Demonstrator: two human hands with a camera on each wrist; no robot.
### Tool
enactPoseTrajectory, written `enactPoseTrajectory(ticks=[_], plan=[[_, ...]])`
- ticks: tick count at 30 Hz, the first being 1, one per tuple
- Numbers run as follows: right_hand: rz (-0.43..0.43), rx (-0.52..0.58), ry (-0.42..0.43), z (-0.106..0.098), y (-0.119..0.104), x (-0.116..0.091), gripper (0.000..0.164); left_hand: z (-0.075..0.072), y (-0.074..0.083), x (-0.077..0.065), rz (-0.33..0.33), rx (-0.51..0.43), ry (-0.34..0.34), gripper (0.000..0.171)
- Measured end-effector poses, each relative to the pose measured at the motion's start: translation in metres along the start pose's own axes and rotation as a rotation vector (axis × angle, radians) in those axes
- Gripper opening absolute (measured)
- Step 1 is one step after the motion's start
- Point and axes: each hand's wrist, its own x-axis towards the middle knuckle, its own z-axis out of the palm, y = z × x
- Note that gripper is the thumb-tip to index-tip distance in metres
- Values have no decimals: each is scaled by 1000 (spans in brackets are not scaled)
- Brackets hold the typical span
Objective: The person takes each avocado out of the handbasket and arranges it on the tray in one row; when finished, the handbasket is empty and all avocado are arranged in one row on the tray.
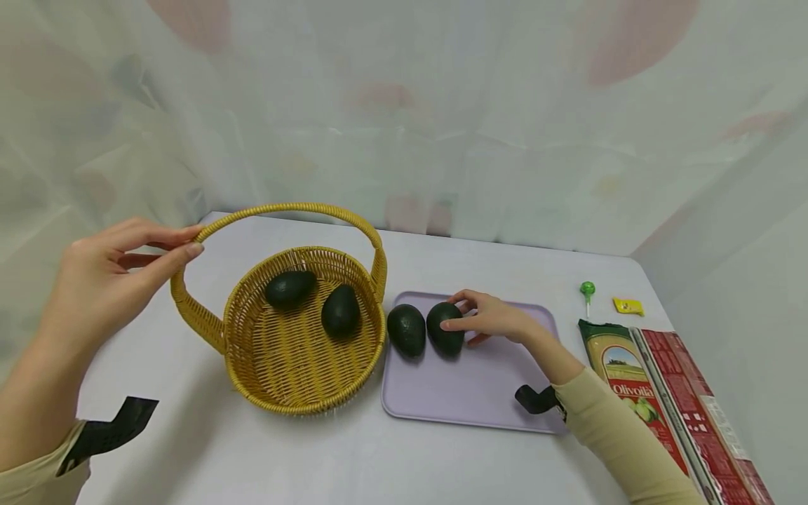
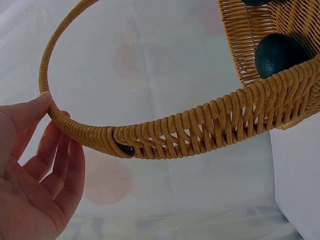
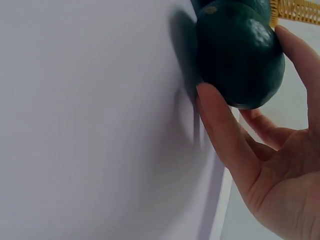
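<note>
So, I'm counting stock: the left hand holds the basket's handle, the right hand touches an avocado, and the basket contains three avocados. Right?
The count is wrong: the head view shows two avocados in the basket, not three. The rest stands.

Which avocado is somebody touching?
On the purple tray, the avocado farther from the basket. The right hand holds it; no hand touches the tray's other avocado or the basket's two avocados.
</note>
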Motion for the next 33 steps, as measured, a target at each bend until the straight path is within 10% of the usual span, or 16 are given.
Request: enactPoseTrajectory(ticks=[8,33], plan=[[-41,-211,68,5,-7,-4,64,0,0,-1,-5,6,8,14],[-249,-405,143,-9,-27,-16,54,0,0,1,-15,-16,-7,13]])
